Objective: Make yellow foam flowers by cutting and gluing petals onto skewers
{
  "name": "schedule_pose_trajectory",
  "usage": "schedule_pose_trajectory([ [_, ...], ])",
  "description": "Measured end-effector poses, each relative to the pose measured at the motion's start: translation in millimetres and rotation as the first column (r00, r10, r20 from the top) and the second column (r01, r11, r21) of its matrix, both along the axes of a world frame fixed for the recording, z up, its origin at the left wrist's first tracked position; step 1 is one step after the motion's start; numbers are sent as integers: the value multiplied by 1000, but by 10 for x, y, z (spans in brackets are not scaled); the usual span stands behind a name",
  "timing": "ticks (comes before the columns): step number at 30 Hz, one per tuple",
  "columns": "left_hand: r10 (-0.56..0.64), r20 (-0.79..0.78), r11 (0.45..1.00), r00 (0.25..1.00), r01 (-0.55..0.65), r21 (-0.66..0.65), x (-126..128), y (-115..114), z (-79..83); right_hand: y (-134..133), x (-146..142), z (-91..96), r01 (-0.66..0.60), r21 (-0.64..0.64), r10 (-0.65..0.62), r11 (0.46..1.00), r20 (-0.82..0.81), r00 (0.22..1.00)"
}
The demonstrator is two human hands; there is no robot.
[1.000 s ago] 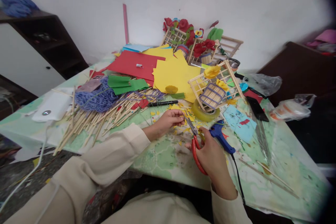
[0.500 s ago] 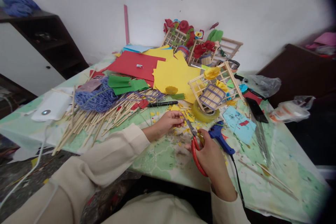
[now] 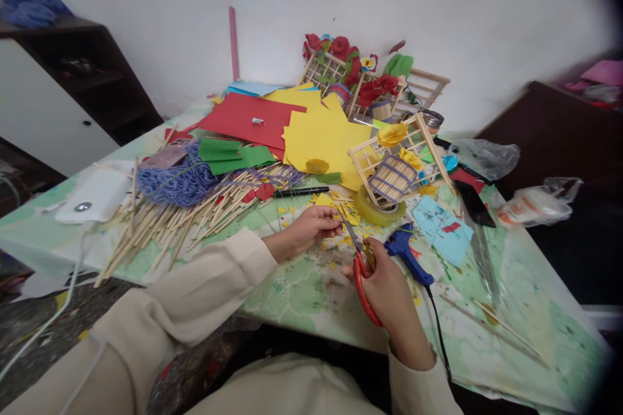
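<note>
My right hand (image 3: pixel 389 282) is closed around a pair of scissors (image 3: pixel 361 279) with red handles, the metal blades pointing away and slightly left. A bit of yellow shows by its fingers, too unclear to name. Just left of the blade tips, my left hand (image 3: pixel 316 228) has its fingertips pinched together; anything between them is too small to tell. Yellow paper scraps (image 3: pixel 343 241) lie scattered beneath both hands. Close by on the right is a blue glue gun (image 3: pixel 407 253), and behind the blades a roll of clear yellowish tape (image 3: pixel 382 213).
A small stick lattice (image 3: pixel 396 172) with yellow paper flowers leans over the tape. Yellow sheets (image 3: pixel 324 136), a red sheet (image 3: pixel 243 118), purple yarn (image 3: pixel 178 178) and many thin sticks (image 3: pixel 160 227) cover the left and back. A black cord (image 3: pixel 440 331) runs from the glue gun off the front edge.
</note>
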State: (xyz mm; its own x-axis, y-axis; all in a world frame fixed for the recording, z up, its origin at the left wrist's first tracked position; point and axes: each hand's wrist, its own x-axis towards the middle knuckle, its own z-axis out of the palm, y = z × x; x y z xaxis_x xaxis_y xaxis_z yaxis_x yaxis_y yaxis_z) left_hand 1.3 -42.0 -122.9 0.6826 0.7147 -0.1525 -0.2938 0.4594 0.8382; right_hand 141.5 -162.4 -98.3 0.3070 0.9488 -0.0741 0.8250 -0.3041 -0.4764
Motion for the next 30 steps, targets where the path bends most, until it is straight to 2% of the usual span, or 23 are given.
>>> schedule_pose_trajectory([
  [10,3,21,1000,1000,-3,-11,-9,5,-18,2,3,-46,-12,66,16,998,-58,998],
  [14,-9,5,1000,1000,9,1,-13,3,-15,24,58,-151,59,156,-26,986,-205,978],
  [16,-41,-17,999,999,41,30,-20,-14,4,64,76,-203,146,197,-62,969,-378,924],
  [19,-152,-83,978,985,163,133,-34,-55,43,153,56,-237,270,243,-51,932,-647,761],
  [22,-293,-157,921,943,322,219,-43,-87,56,236,-8,-213,337,265,-16,904,-765,644],
  [24,-343,-178,891,922,379,249,-44,-96,42,268,-50,-184,349,266,-9,898,-785,620],
  [26,-348,-182,881,920,387,272,-42,-97,25,277,-78,-162,352,263,-6,898,-794,608],
  [28,-310,-184,890,933,353,290,-39,-97,18,271,-91,-153,355,253,-14,900,-797,604],
  [30,-222,-212,907,952,281,314,-35,-95,26,258,-99,-149,359,238,-30,903,-798,602],
])
